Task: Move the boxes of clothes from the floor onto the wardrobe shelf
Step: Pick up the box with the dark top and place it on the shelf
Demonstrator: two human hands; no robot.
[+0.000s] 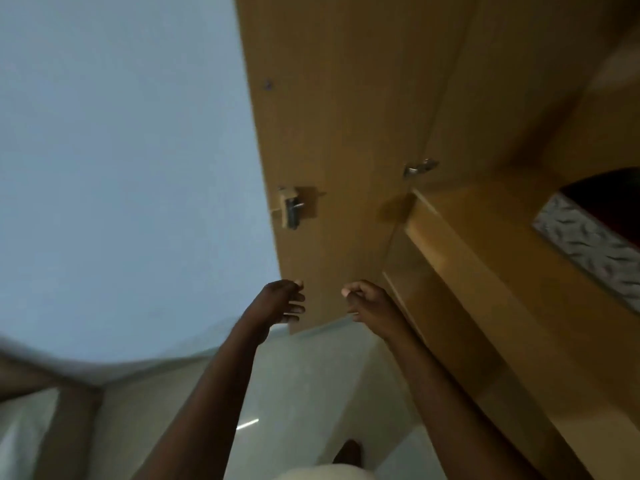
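The left grip (282, 303), a bare hand on a raised forearm, was held up in front of the lower part of the open wardrobe door (339, 133), its fingers relaxed and only slightly bent, with nothing in it. The right grip (367, 306) was raised just beside it, apart from it by a narrow gap, its fingers curled in toward the palm and its thumb pointing at the left one; it too held nothing. The picture was blurred, so finer detail of the fingers could not be made out. The only task thing in view was what looked like a box (588, 244) with a grey patterned side and something dark red above it, sitting in a wardrobe compartment at the right edge of the view, above the wooden shelf (460, 251) front. It lay well apart from both grips, up and to the right of the right one, and neither touched it. A metal lock (293, 206) was fixed near the door's edge, above the left grip. Pale floor (298, 393) and a bare foot (349, 452) showed below.
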